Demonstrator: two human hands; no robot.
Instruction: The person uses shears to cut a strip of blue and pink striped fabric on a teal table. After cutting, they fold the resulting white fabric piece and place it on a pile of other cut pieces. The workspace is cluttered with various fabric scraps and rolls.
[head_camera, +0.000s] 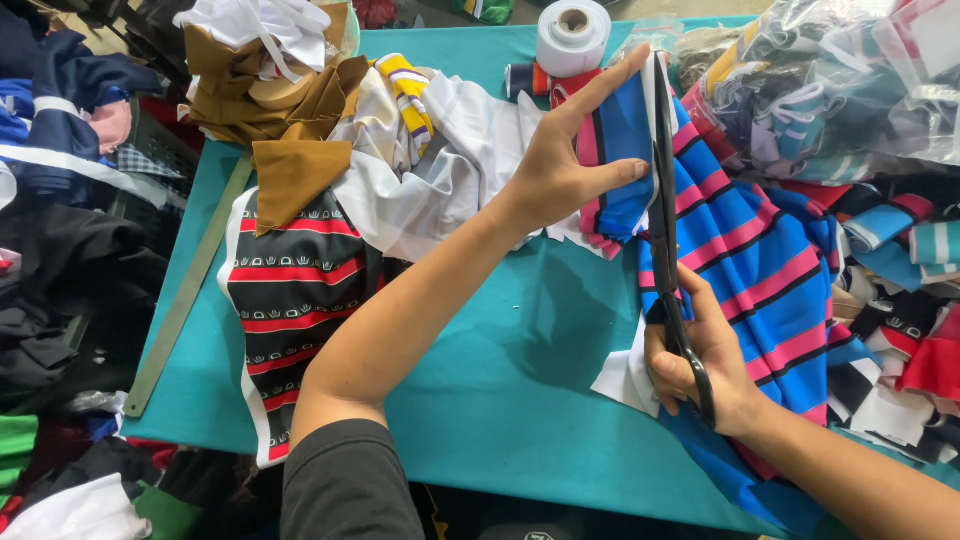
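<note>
My right hand (700, 355) grips the handles of black scissors (665, 190), whose long blades run up along the edge of a blue fabric with pink and black stripes (770, 270). My left hand (565, 160) reaches across and pinches a folded strip of the same striped fabric (615, 150) just left of the blades. The fabric lies on a teal-covered table (500, 370). A white backing piece (625, 378) shows under the fabric near my right hand.
A black, red and white patterned cloth (290, 300), brown pieces (290, 170) and white cloth (440, 170) lie at the left. A white tape roll (572, 35) stands at the back. A metal ruler (185, 295) lies along the left edge. Bagged scraps (850, 80) pile up at the right.
</note>
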